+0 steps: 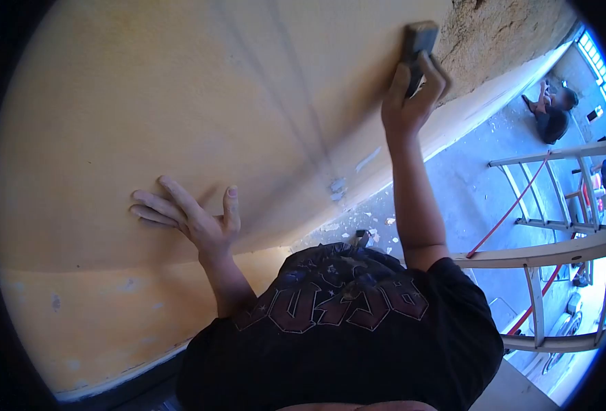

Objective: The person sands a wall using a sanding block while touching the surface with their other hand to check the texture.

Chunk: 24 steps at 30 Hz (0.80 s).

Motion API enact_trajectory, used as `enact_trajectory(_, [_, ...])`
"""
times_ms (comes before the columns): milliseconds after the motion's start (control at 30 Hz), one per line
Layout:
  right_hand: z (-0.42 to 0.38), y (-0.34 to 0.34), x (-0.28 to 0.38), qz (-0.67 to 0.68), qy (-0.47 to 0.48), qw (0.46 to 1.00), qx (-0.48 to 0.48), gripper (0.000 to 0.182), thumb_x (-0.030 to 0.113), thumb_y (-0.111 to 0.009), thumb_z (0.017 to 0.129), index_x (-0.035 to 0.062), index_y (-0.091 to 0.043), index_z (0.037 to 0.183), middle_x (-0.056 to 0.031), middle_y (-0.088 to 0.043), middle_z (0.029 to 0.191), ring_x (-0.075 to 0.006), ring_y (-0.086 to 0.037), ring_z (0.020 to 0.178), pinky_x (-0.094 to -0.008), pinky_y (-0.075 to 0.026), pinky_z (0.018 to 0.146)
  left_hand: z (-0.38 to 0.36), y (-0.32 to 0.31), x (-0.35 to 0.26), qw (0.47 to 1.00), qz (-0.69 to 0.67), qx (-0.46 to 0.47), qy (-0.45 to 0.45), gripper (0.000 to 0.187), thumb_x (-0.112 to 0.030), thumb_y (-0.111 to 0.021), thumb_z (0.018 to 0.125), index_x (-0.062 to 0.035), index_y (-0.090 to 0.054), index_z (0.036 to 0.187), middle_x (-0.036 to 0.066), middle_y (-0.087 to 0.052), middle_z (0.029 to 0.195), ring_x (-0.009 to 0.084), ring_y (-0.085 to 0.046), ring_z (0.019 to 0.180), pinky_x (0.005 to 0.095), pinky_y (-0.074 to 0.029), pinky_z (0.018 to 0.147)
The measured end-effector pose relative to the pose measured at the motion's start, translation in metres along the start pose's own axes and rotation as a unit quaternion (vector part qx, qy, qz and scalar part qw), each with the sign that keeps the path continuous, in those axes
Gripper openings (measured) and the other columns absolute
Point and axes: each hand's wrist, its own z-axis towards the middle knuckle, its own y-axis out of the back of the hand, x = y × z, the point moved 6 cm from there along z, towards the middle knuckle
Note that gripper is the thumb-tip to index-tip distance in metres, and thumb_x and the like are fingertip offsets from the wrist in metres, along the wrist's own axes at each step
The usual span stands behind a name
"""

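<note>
At the bottom of the view, closest in, is the dark printed shirt [275, 363]. Out from it, the L hand [203, 222] is spread wide w/ nothing in it, at the yellowish wall [131, 103]; can't tell if the palm touches. Farther up, the R hand [416, 96] has a narrow grip on a dark block [421, 40], thumb & fingers on its sides. Block is up against or v. close to the wall, just beside the rough patch [495, 44].

Risks, my read: block could snag or tilt at the patch's edge b/c smooth surface turns lumpy there; loose bits could also drop off. R elbow might knock the ladder [556, 250] b/c its rail shows near that arm, tho depth is hard to judge.

Edges/room: smooth wall btwn the hands gives the widest stretch for moving. R side is tighter: patch first, then the wall's lower edge, ladder beyond w/ a red cord [512, 209] slanting across. Past that, floor [453, 171] w/ pale flakes [378, 212] near the wall's foot; at the far end, a person [553, 116] sits or crouches low.
</note>
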Motion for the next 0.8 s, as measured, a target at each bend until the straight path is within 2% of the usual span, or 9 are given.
enact_trajectory(100, [-0.012, 0.0, -0.013, 0.013, -0.006, 1.0, 0.002, 0.027, 0.002, -0.06, 0.085, -0.0041, -0.051, 0.11, -0.0193, -0.054, 0.106, -0.0326, -0.05, 0.098, -0.0404, -0.04, 0.086, 0.001, 0.0, 0.003, 1.0, 0.017, -0.017, -0.003, 0.095, -0.059, -0.055, 0.081, -0.0032, -0.015, 0.146, 0.03, 0.01, 0.148, 0.0494, 0.016, 0.135, 0.0643, 0.011, 0.101])
enact_trajectory(233, [-0.159, 0.017, -0.064, 0.013, -0.067, 0.995, 0.077, 0.031, 0.0, -0.059, 0.085, -0.0024, -0.046, 0.113, -0.0204, -0.051, 0.112, -0.0335, -0.048, 0.101, -0.0412, -0.041, 0.087, -0.002, 0.0, 0.005, 1.0, 0.028, -0.013, 0.005, 0.095, -0.06, -0.056, 0.081, -0.004, -0.015, 0.146, 0.03, 0.009, 0.149, 0.0493, 0.015, 0.135, 0.0643, 0.008, 0.102])
enact_trajectory(333, [-0.129, 0.014, -0.062, 0.043, -0.055, 0.996, 0.06, 0.029, 0.002, -0.059, 0.086, -0.0024, -0.048, 0.112, -0.019, -0.051, 0.109, -0.0325, -0.048, 0.1, -0.0403, -0.041, 0.086, -0.001, 0.0, 0.002, 0.999, 0.03, -0.025, 0.009, 0.094, -0.059, -0.056, 0.081, -0.0045, -0.016, 0.146, 0.029, 0.008, 0.149, 0.0496, 0.013, 0.136, 0.0641, 0.007, 0.103])
enact_trajectory(433, [-0.011, 0.008, -0.037, 0.001, 0.009, 1.0, 0.011, 0.027, 0.003, -0.061, 0.085, -0.0029, -0.051, 0.11, -0.0179, -0.054, 0.103, -0.0315, -0.05, 0.096, -0.0392, -0.042, 0.084, 0.001, 0.001, 0.0, 0.999, 0.032, -0.037, 0.011, 0.092, -0.057, -0.057, 0.082, -0.0047, -0.018, 0.146, 0.028, 0.006, 0.15, 0.0497, 0.012, 0.136, 0.0639, 0.005, 0.103])
enact_trajectory(500, [0.044, 0.008, -0.022, 0.03, -0.02, 0.999, -0.017, 0.029, 0.004, -0.063, 0.085, -0.0038, -0.052, 0.11, -0.0176, -0.056, 0.1, -0.0313, -0.051, 0.094, -0.0391, -0.042, 0.082, -0.002, 0.002, 0.0, 0.999, 0.035, -0.038, 0.002, 0.09, -0.055, -0.058, 0.082, -0.0046, -0.019, 0.146, 0.027, 0.005, 0.15, 0.0499, 0.01, 0.136, 0.0639, 0.004, 0.103])
enact_trajectory(600, [0.039, 0.008, -0.031, 0.021, 0.009, 1.0, -0.006, 0.03, 0.005, -0.064, 0.084, -0.0039, -0.052, 0.11, -0.0172, -0.057, 0.1, -0.031, -0.051, 0.094, -0.039, -0.042, 0.082, -0.002, 0.006, 0.004, 0.999, 0.018, -0.04, 0.01, 0.086, -0.05, -0.06, 0.082, -0.0047, -0.023, 0.145, 0.027, 0.002, 0.151, 0.05, 0.007, 0.136, 0.0633, 0.0, 0.104])
enact_trajectory(667, [-0.018, 0.014, -0.046, 0.031, -0.013, 0.999, 0.024, 0.028, 0.003, -0.063, 0.084, -0.0036, -0.053, 0.11, -0.0187, -0.056, 0.104, -0.0336, -0.051, 0.095, -0.044, -0.042, 0.084, -0.005, 0.013, 0.007, 0.999, 0.003, -0.037, 0.022, 0.083, -0.047, -0.061, 0.082, -0.0049, -0.025, 0.144, 0.026, 0.0, 0.151, 0.0499, 0.006, 0.137, 0.0627, -0.002, 0.105])
enact_trajectory(733, [-0.091, 0.014, -0.048, -0.004, 0.096, 0.986, 0.138, 0.032, 0.005, -0.066, 0.08, 0.0001, -0.052, 0.109, -0.0228, -0.048, 0.112, -0.0346, -0.05, 0.098, -0.0443, -0.042, 0.086, -0.004, 0.015, 0.004, 1.0, 0.002, 0.001, 0.011, 0.08, -0.044, -0.063, 0.082, -0.0058, -0.028, 0.144, 0.025, -0.002, 0.151, 0.0492, 0.003, 0.137, 0.061, -0.006, 0.106])
enact_trajectory(800, [-0.101, 0.014, -0.035, 0.089, -0.002, 0.99, 0.108, 0.031, 0.004, -0.066, 0.081, 0.0006, -0.051, 0.108, -0.0213, -0.048, 0.108, -0.0321, -0.05, 0.096, -0.0412, -0.043, 0.082, -0.001, 0.019, -0.001, 1.0, -0.012, 0.002, 0.027, 0.08, -0.043, -0.063, 0.082, -0.0063, -0.028, 0.144, 0.025, -0.003, 0.151, 0.0488, 0.003, 0.137, 0.0606, -0.007, 0.107])
